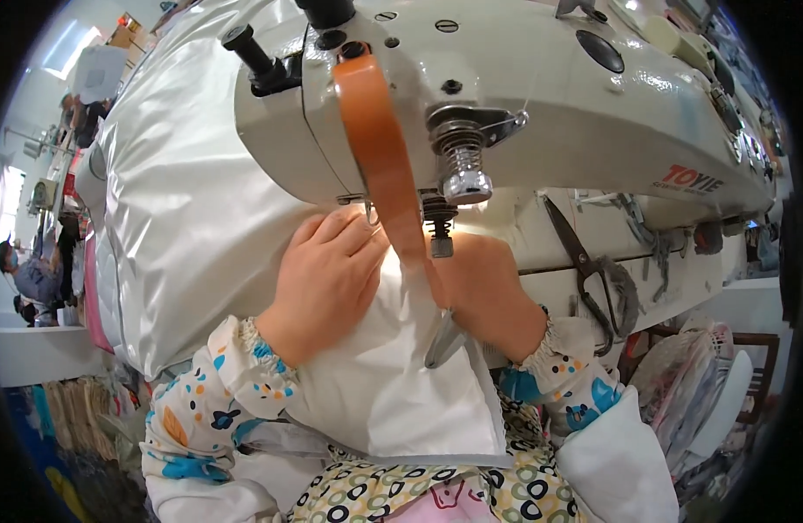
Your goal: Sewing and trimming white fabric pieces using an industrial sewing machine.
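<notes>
A white sewing machine (523,96) stands over a large sheet of shiny white fabric (183,218). My left hand (327,275) lies flat on the fabric, left of the needle area, its fingertips reaching under the machine head. On the right, my right hand (484,283) is bent over the cloth, its fingertips hidden behind the machine parts. Grey metal thread snips (443,340) stick out from under its palm. An orange strip (375,131) hangs from the machine head between my hands, hiding the needle. The fabric's grey-edged corner drapes toward my lap.
Dark scissors (585,270) lie on the machine bed to the right, beside a grey cloth scrap (621,296). A basket of bagged material (689,375) stands at lower right. Stacked cloth (79,418) sits at lower left. Another person (37,279) is at far left.
</notes>
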Demonstrator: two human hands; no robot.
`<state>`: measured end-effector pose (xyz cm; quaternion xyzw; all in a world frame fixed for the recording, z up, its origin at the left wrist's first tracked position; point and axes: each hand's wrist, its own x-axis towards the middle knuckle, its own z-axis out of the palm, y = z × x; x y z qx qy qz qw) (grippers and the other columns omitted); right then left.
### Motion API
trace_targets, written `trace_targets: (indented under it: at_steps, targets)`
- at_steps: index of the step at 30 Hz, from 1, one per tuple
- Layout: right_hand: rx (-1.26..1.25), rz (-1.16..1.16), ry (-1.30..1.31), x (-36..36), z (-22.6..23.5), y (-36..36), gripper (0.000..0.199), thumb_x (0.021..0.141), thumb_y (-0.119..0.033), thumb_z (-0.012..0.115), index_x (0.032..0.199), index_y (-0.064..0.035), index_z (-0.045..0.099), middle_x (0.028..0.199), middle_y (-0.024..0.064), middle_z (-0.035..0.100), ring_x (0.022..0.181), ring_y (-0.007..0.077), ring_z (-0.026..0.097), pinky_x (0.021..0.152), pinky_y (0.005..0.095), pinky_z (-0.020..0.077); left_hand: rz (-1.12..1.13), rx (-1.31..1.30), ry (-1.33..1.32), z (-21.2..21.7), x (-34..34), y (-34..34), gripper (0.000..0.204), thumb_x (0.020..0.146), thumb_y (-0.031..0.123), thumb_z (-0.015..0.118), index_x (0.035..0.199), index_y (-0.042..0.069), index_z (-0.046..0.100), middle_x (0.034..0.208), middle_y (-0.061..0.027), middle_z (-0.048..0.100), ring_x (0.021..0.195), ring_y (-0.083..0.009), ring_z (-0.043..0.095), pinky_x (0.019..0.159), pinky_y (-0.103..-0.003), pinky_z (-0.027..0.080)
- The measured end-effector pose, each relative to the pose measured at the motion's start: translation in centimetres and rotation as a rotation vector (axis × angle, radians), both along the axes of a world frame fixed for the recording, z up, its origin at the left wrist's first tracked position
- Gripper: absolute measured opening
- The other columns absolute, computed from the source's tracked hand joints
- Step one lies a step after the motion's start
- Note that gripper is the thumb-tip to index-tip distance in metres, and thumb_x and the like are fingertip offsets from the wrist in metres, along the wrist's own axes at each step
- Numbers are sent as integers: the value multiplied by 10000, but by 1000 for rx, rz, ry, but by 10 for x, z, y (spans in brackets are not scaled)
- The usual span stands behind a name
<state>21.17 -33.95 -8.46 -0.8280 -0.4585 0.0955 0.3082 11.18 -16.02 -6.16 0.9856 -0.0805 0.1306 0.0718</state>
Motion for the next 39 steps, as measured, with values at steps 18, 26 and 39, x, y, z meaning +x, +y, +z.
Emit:
trace_targets:
  at_steps: [18,26,39]
  targets:
    - [65,-200,-124,-2,-15,14,135,910,-210,597,886,-77,594,720,133,646,674,357,658,597,477,506,-99,-573,123,21,-85,-75,652,777,161,719,1347,-76,509,1443,-286,467,1387,-424,423,1182,-525,293]
    - [45,-207,0,-13,-10,2,166,889,-211,633,991,-96,695,747,135,607,679,343,610,580,466,461,-2,294,-12,-39,-158,-37,397,839,236,671,1231,172,666,1409,-54,587,1336,-302,526,1163,-601,269]
    - [210,84,-132,-52,-13,-30,196,782,-89,671,966,-23,656,992,74,576,917,279,567,779,410,440,257,-752,316,48,-37,-79,529,909,303,681,1321,-1,550,1315,-218,560,1295,-393,483,1169,-497,267]
